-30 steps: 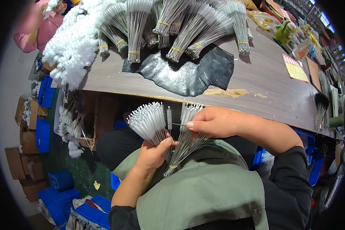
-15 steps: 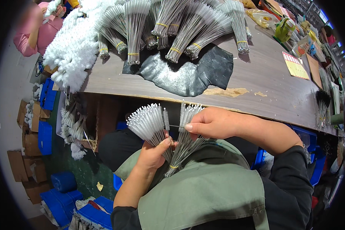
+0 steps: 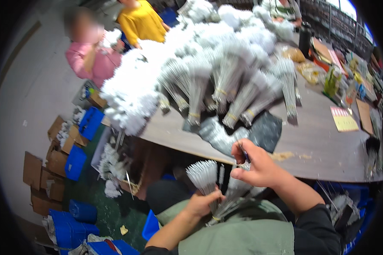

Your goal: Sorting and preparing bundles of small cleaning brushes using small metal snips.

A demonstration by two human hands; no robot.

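My left hand (image 3: 205,203) is closed round part of a bundle of small wire brushes (image 3: 201,173) with white bristle heads and thin metal stems. The bundle is parted into two fans, joined low down by a yellow band (image 3: 217,219). A single brush stands upright in the gap between them. Above the right-hand fan my right hand (image 3: 259,163) is raised, its fingers curled round a thin dark metal tool (image 3: 244,152); blur hides the tool's exact kind. Part of the right-hand fan is hidden behind this hand.
Several banded brush bundles (image 3: 198,91) lie on the table (image 3: 310,144), partly over a black sheet (image 3: 266,132). White brushes (image 3: 130,95) heap up at left. Two people, in pink (image 3: 102,68) and yellow (image 3: 141,21), are beyond. Blue bins (image 3: 75,162) and cardboard boxes (image 3: 40,170) stand left.
The view has swung up and left, showing more of the far table and a person in yellow. My right hand has lifted away from the brushes with the thin tool; my left keeps its hold.
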